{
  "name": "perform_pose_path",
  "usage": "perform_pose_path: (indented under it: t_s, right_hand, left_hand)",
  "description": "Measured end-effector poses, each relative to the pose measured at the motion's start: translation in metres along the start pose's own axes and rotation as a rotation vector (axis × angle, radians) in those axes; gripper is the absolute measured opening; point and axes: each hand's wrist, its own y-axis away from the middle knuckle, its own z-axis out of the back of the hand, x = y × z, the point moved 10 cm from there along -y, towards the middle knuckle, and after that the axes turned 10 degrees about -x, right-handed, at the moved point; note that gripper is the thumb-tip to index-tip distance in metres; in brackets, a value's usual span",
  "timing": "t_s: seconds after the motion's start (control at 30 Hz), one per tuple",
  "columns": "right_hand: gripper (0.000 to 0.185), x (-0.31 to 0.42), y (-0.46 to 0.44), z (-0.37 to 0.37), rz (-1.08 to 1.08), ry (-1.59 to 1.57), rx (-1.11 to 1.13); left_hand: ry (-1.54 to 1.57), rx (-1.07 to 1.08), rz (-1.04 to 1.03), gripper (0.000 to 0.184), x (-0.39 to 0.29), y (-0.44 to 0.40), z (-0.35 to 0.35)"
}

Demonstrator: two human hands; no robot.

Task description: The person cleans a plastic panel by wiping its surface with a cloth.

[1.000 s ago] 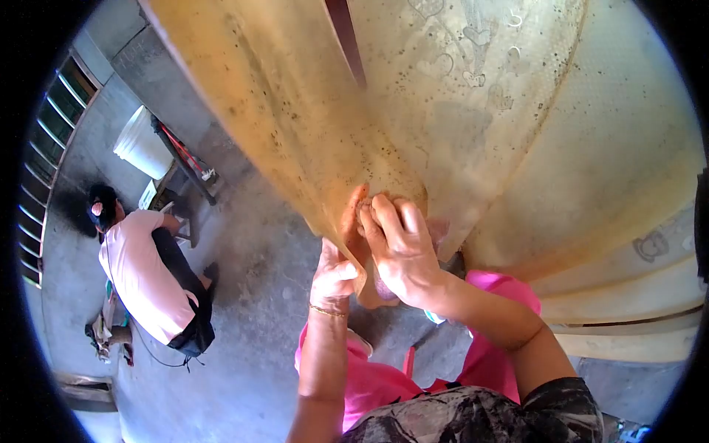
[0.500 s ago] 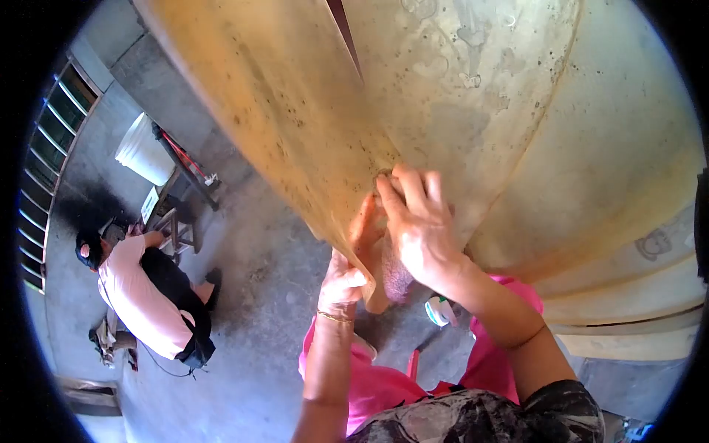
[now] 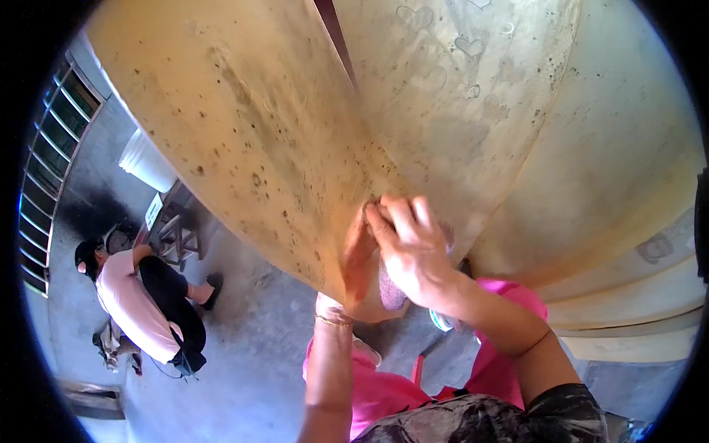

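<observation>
A large yellowish translucent sheet [image 3: 244,140], like raw rubber and speckled with dark spots, hangs in front of me. My left hand [image 3: 354,255] is behind its lower edge and holds it there. The fingers show only as an orange shape through the sheet, and the thumb is hidden. Against the front of the sheet, my right hand [image 3: 413,247] has its fingers bent and pressed together. Under that palm is a purplish-brown, fuzzy pad [image 3: 393,289], mostly covered by the hand. Both hands are close together, with the sheet between them.
More yellowish sheets [image 3: 591,170] hang at the right. A person in a pink shirt [image 3: 136,295] crouches at the left, near a white bucket [image 3: 150,164] and a small stool [image 3: 179,240]. A white and green round thing [image 3: 442,320] lies low, beside my leg.
The sheet's free left part has swung further left and spread flatter. My left thumb, seen in front of the sheet before, is now hidden. My right hand has slid slightly downward.
</observation>
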Motion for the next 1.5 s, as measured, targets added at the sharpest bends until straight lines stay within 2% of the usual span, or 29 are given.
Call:
perform_pose_path:
  t_s: [0.03, 0.1, 0.13, 0.17, 0.23, 0.27, 0.47, 0.53, 0.57, 0.63, 0.67, 0.7, 0.77, 0.83, 0.9, 0.97, 1.03, 1.1, 1.17, 1.23, 1.3, 1.37, 1.43, 1.5]
  right_hand:
    - [0.041, -0.008, -0.002, 0.0, -0.051, -0.043, -0.005]
    - [0.036, -0.021, -0.01, 0.005, -0.115, -0.089, -0.032]
    - [0.036, -0.019, -0.012, 0.007, -0.108, -0.075, -0.02]
    - [0.037, -0.018, -0.012, 0.008, -0.1, -0.06, -0.01]
    - [0.038, -0.001, -0.008, 0.008, -0.006, -0.023, -0.017]
    - [0.04, 0.005, -0.005, 0.008, 0.044, -0.002, -0.012]
    - [0.04, 0.03, 0.015, 0.02, 0.049, -0.188, 0.043]
    - [0.04, 0.031, 0.011, 0.035, 0.045, -0.168, -0.018]
    - [0.041, 0.015, 0.002, 0.013, 0.027, -0.166, -0.046]
    - [0.043, -0.008, -0.009, 0.021, -0.044, -0.084, -0.099]
    - [0.043, -0.012, -0.009, 0.026, -0.065, -0.138, -0.103]
    - [0.043, -0.015, -0.008, 0.034, -0.085, -0.19, -0.107]
    - [0.041, 0.013, 0.009, 0.039, 0.028, -0.087, -0.044]
    - [0.043, 0.04, 0.025, 0.034, 0.117, -0.145, -0.051]
    - [0.045, 0.028, 0.02, 0.034, 0.043, -0.193, -0.032]
    - [0.045, 0.006, 0.008, 0.039, 0.002, -0.065, -0.111]
    - [0.044, 0.001, 0.006, 0.044, -0.05, -0.107, -0.128]
    - [0.045, 0.026, 0.02, 0.044, 0.017, -0.078, -0.048]
    - [0.048, 0.046, 0.022, 0.048, 0.142, -0.113, -0.104]
    - [0.046, 0.025, 0.019, 0.047, 0.01, -0.137, -0.021]
    - [0.044, 0.003, 0.005, 0.055, -0.04, -0.042, -0.165]
    - [0.044, 0.004, 0.005, 0.056, -0.034, 0.027, -0.124]
    - [0.044, 0.028, 0.013, 0.055, 0.026, -0.012, -0.062]
    - [0.044, 0.042, 0.017, 0.055, 0.11, -0.092, -0.09]
  left_hand:
    - [-0.004, -0.004, 0.003, 0.077, 0.002, 0.001, 0.004]
    - [0.248, -0.113, 0.15, 0.076, 0.013, -0.002, 0.008]
    - [0.365, -0.246, 0.157, 0.089, 0.015, 0.001, 0.018]
    - [0.368, -0.244, 0.155, 0.089, 0.015, 0.007, 0.023]
    - [0.13, -0.21, 0.099, 0.107, 0.005, 0.018, 0.034]
    - [0.129, -0.21, 0.098, 0.107, 0.004, 0.017, 0.032]
    - [0.197, -0.215, 0.156, 0.12, -0.008, 0.025, 0.002]
    - [-0.002, -0.114, 0.015, 0.123, -0.024, 0.027, -0.016]
    - [-0.067, -0.088, -0.027, 0.124, -0.027, 0.023, -0.018]
    - [0.079, -0.069, 0.078, 0.128, -0.018, 0.03, -0.031]
    - [0.188, -0.169, 0.109, 0.129, -0.012, 0.028, -0.022]
    - [0.187, -0.166, 0.106, 0.129, -0.006, 0.032, -0.019]
    - [0.099, -0.028, 0.101, 0.129, 0.002, 0.039, -0.022]
    - [0.062, -0.065, 0.028, 0.127, -0.007, 0.039, -0.017]
    - [0.063, -0.096, 0.026, 0.126, -0.009, 0.043, -0.013]
    - [0.07, -0.111, 0.029, 0.126, -0.01, 0.043, -0.011]
    - [0.082, -0.119, 0.033, 0.126, -0.008, 0.044, -0.012]
    - [0.077, -0.115, 0.035, 0.125, -0.004, 0.049, -0.015]
    - [0.081, -0.127, 0.041, 0.125, -0.002, 0.052, -0.015]
    - [0.084, -0.141, 0.043, 0.124, -0.002, 0.054, -0.014]
    - [0.088, -0.146, 0.051, 0.124, -0.002, 0.053, -0.014]
    - [0.091, -0.153, 0.06, 0.124, 0.0, 0.053, -0.015]
    - [0.083, -0.163, 0.064, 0.123, 0.003, 0.055, -0.014]
    - [0.08, -0.185, 0.074, 0.123, 0.004, 0.058, -0.007]
